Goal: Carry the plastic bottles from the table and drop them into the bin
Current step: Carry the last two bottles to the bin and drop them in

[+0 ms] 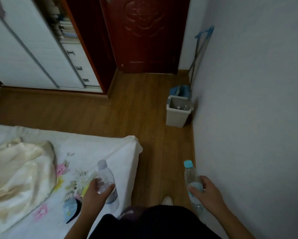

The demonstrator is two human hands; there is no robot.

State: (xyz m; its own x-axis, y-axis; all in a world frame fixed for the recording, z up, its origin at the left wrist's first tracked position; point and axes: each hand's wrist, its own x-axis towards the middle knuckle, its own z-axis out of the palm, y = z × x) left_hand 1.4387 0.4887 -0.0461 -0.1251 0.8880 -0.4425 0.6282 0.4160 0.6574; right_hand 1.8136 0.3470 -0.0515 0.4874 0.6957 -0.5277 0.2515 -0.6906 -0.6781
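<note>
My left hand (pixel 97 191) grips a clear plastic bottle with a pale grey cap (pixel 105 173), held above the corner of the bed. My right hand (pixel 206 190) grips a second clear bottle with a turquoise cap (pixel 190 171), close to the right wall. Both bottles point forward and up. A beige open-topped bin (pixel 176 118) stands on the wooden floor ahead against the right wall, well beyond both hands. Small objects lie at its bottom.
A bed with a white floral sheet (pixel 93 152) and a cream blanket (pixel 19 171) fills the lower left. A blue mop and bucket (pixel 180 90) stand behind the bin. A dark red door (pixel 144 31) and a white wardrobe (pixel 33 49) lie ahead. Wooden floor runs between bed and wall.
</note>
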